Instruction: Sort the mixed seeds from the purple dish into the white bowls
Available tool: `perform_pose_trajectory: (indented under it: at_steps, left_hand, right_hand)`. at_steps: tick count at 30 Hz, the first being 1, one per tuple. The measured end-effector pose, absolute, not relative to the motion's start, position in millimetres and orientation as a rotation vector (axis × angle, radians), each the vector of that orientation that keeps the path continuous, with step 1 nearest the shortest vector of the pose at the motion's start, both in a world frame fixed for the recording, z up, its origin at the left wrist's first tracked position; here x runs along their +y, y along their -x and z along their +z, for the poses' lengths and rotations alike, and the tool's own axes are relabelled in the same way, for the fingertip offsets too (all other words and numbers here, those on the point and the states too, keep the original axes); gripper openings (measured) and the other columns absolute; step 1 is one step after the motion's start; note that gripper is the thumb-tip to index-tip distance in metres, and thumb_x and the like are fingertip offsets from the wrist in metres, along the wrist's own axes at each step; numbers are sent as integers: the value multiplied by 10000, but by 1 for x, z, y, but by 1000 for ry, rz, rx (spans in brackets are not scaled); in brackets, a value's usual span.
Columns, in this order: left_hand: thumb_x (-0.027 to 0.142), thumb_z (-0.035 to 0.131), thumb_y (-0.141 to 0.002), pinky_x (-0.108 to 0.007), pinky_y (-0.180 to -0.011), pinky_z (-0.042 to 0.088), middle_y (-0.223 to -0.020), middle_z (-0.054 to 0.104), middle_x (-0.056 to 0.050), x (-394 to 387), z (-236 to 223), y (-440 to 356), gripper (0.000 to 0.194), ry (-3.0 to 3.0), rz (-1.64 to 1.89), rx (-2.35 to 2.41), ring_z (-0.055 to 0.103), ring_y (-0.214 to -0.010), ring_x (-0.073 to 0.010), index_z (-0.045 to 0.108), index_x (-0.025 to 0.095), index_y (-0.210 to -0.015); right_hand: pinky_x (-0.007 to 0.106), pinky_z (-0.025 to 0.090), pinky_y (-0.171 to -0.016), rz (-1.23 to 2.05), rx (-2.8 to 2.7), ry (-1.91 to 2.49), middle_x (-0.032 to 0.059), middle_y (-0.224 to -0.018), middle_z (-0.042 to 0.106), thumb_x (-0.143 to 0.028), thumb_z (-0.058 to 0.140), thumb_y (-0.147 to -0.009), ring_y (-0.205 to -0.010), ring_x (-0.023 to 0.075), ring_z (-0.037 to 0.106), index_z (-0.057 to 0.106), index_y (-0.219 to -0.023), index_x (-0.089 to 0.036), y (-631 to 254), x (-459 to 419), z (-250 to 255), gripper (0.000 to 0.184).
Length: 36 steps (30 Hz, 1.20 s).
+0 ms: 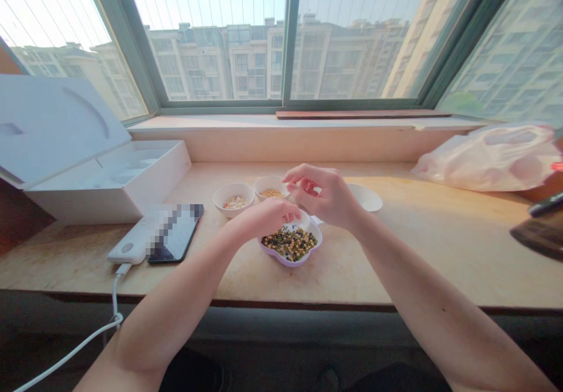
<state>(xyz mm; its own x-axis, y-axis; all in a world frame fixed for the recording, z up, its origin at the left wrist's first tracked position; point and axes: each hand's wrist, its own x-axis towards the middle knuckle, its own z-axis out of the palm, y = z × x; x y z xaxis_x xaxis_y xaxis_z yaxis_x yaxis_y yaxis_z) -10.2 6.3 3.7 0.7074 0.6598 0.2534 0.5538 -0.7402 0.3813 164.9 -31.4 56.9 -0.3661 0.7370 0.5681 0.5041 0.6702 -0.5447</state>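
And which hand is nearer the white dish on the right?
Right. The right hand is just left of the white dish; the left hand is farther left, by the purple bowl.

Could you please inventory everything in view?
Bean bowl: 1, lilac, front centre
Mixed beans: many, multicoloured, inside
Small bowls: 2, white, behind
Food pieces: many, yellowish, small bowls
Dish: 1, white, behind-right
Box: 1, white, left
Device: 1, white, near box
Phone: 1, dark, beside device
Cable: 1, white, at device
Bag: 1, white, right
Object: 1, dark, right edge
Plank: 1, reddish, windowsill
Tabletop: 1, beige, below
Windows: several, green-framed, back
Buildings: several, beige, outside
Left hand, right hand: 2, bare, near bowls
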Motion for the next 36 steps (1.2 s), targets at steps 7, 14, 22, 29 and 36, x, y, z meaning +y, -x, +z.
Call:
perform_pose_trajectory:
  at_steps: [7, 14, 22, 29, 36]
  left_hand:
    - [-81, 476, -780, -229, -728, 529, -982, 791, -23, 9, 0, 13, 499, -2546, 353, 873, 738, -869, -150, 751, 208, -1079]
    - [-8, 565, -869, -263, -828, 551, -973, 749, -19, 16, -4, 11, 419, -2553, 756, 887, 713, -864, -132, 735, 224, -1173]
    - [73, 665, -928, -251, -883, 559, -1109, 686, -12, 14, -3, 10, 434, -2556, 1139, 839, 700, -860, -90, 652, 268, -1316]
    - [145, 644, -977, -248, -826, 569, -1118, 681, -10, 17, -8, 10, 343, -2657, 1181, 839, 694, -838, -90, 666, 287, -1289]
    - [112, 643, -964, -253, -798, 574, -1098, 669, -9, 18, -9, 11, 357, -2705, 1225, 749, 699, -885, -109, 659, 283, -1277]
  right_hand:
    - [327, 459, -657, 332, -1819, 1182, 33, -805, 704, -331, 628, -861, -615, 156, 540, 738, -1038, -196, -209, 35, 10, 248]
    - [324, 474, -689, 598, -1793, 1215, 53, -864, 749, -294, 654, -823, -695, 170, 614, 757, -947, -186, -202, 27, 14, 194]
    - [257, 266, -487, 1285, -1857, 1083, -49, -557, 502, -347, 717, -801, -500, 87, 363, 752, -884, -174, -207, 18, 22, 195]
    - [252, 207, -481, 1532, -1932, 968, -59, -554, 449, -513, 775, -816, -501, 74, 306, 681, -745, -182, -200, 20, 11, 351]
    - [262, 251, -508, 1402, -1928, 962, -45, -570, 457, -532, 792, -797, -542, 90, 346, 674, -694, -183, -199, 26, 0, 383]
